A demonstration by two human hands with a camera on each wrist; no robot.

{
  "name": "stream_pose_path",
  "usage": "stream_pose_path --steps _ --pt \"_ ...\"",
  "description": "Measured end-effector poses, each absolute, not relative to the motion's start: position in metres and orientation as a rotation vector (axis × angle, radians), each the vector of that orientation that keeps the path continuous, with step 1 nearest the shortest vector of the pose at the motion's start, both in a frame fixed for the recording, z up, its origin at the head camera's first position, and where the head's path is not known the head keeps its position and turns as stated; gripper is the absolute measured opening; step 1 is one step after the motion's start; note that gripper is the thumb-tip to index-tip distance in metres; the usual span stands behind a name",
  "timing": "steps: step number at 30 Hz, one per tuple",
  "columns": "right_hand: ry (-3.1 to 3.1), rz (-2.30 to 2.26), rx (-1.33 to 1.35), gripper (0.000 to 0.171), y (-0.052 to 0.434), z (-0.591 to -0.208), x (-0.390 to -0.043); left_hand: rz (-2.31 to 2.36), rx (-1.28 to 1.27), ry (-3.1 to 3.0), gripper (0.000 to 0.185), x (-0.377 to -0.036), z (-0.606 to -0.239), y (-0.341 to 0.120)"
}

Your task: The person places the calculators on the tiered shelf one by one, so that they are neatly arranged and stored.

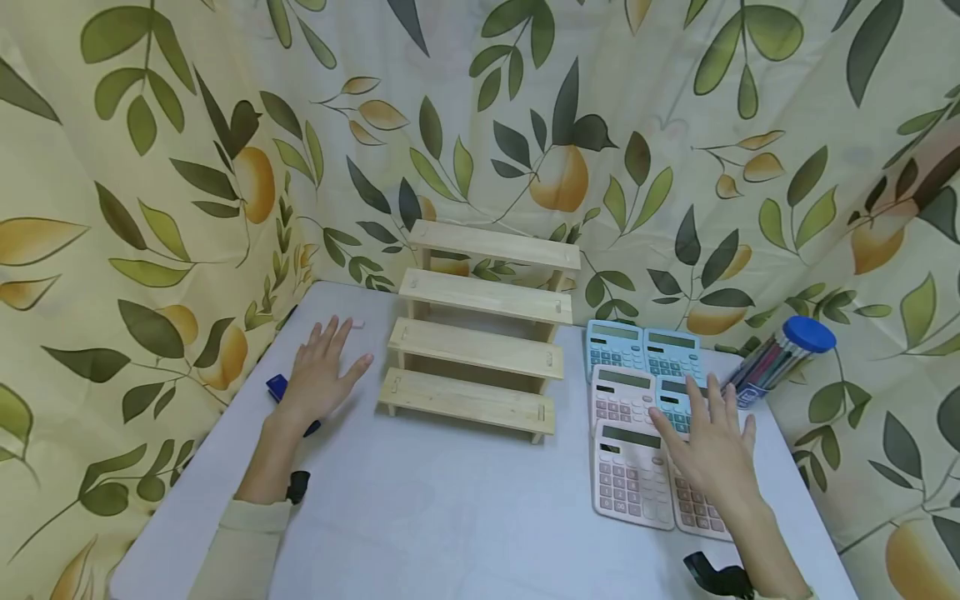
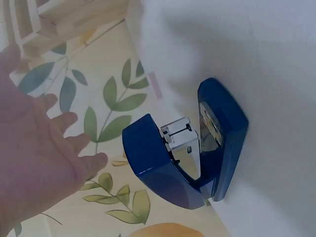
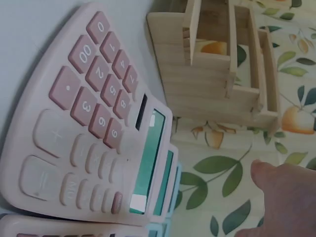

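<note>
The right hand (image 1: 716, 454) hovers over a cluster of calculators at the right side of the desk (image 1: 450, 508), fingers straight and spread, holding nothing. Under it lie 2 pink calculators in the near row, the left one (image 1: 632, 486) mostly in view and the right one (image 1: 697, 508) largely covered by the palm. Behind them sit another pink calculator (image 1: 621, 399) and 3 blue ones, with 1 blue calculator (image 1: 675, 408) under the fingertips. The left hand (image 1: 321, 375) lies flat and open on the desk, left of the 4-step wooden shelf (image 1: 480, 329), with a blue stapler (image 2: 187, 153) just beside its wrist, untouched.

The step in hand looks like a reach toward a calculator, with no grip made yet. The next move probably calls for the right hand to lower and curl its fingers round the edges of 1 calculator without dragging its neighbours, which lie touching one another.

A tube of coloured pens (image 1: 772, 358) leans at the far right.
</note>
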State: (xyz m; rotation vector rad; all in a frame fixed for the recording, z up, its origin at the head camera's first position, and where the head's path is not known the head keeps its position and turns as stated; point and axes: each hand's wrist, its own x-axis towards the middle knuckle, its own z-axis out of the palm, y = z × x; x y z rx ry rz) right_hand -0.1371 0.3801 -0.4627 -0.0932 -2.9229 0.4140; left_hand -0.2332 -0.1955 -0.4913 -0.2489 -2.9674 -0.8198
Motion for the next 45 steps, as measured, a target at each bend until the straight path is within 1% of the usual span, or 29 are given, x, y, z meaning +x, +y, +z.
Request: stream_pose_path --steps 11,17,31,40,45 --pt "-2.937 0.382 -0.132 0.093 0.390 -0.470 -0.117 -1.069 -0.255 -2.899 0.085 -0.230 -0.491 -0.187" --pt "-2.954 0.386 -0.153 0.092 0.391 -0.468 -0.107 -1.252 -0.260 -2.817 0.083 -0.228 -0.491 -0.183" --pt "-2.999 0.398 -0.239 0.096 0.401 -0.472 -0.093 -1.548 -0.239 -2.669 0.075 -0.228 -0.502 -0.178" --pt "-3.039 0.443 -0.308 0.097 0.408 -0.487 -0.082 -2.011 -0.232 -2.480 0.070 -0.220 -0.503 -0.173" --pt "-3.059 0.422 -0.308 0.101 0.413 -0.500 -0.079 -2.188 -0.191 -2.364 0.067 -0.225 -0.509 -0.170"
